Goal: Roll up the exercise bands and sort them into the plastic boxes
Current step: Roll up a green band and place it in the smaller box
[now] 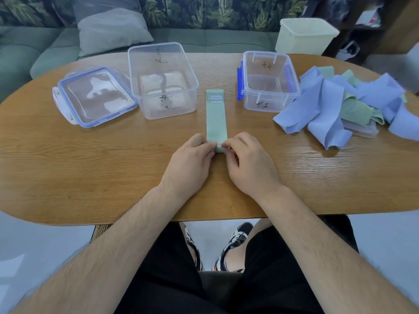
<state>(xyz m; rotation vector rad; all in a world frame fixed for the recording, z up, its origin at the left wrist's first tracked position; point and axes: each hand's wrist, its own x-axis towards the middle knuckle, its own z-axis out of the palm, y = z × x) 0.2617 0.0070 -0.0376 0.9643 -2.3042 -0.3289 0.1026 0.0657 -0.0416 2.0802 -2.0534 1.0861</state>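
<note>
Head view, and we've got both hands on the green band point(216, 118): left hand point(189, 160) and right hand point(248, 162) pinch its rolled near end between curled fingertips. The rest lies flat on the table point(90, 166), running straight ahead of the fingers. Its far end carries a printed label, too small to read. Ahead-left of the fingers stands the large clear box point(162, 80), ahead-right the blue-clipped box point(268, 81), both bearing black handwriting we can't read. Further right sits the pile of blue and green bands point(335, 103).
</note>
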